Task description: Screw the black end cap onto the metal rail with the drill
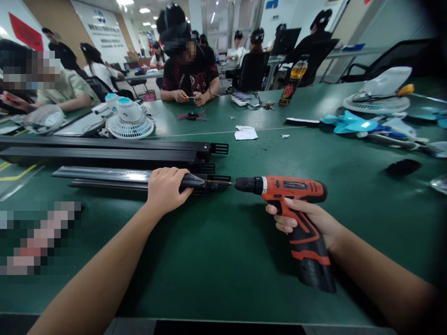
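Observation:
My left hand is wrapped round a long, glossy black housing lying on the table. Its slotted right end points toward the drill. In my right hand is a red and black cordless drill, gripped by its handle, with a finger near the trigger. The drill is level, its chuck facing left. A thin bit reaches from the chuck to the slotted end; whether it touches a screw there I cannot tell.
Two more long black housings lie just behind. A white fan part stands at the back left, blue fan blades at the right. A drink bottle and paper scraps are on the green table. A person sits opposite.

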A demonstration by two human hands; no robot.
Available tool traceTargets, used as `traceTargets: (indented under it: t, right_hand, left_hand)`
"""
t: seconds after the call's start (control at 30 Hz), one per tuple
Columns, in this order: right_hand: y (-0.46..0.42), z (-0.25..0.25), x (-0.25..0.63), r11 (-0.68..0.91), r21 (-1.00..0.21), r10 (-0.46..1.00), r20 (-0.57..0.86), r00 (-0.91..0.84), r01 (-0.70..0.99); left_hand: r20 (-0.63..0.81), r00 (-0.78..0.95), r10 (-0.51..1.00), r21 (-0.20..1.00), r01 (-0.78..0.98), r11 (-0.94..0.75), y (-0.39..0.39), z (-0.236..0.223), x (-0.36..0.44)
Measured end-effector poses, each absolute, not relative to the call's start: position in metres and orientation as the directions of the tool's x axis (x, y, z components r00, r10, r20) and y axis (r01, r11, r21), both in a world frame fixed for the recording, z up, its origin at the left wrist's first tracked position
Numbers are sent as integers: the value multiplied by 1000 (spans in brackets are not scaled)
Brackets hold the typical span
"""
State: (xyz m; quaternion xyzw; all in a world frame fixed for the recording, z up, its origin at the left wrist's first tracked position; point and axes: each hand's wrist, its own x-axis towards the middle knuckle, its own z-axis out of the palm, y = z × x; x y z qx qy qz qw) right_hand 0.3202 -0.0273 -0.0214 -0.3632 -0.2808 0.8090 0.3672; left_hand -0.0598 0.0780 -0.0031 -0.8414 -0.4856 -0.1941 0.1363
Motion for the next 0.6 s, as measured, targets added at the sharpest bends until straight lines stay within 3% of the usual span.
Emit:
traceTargets:
  t: [0.6]
  right_hand:
    - [-27, -24, 322, -564, -735, 803, -380, -459, -378]
  left_hand:
    - [458, 452, 765, -37, 870, -492, 78, -3, -60]
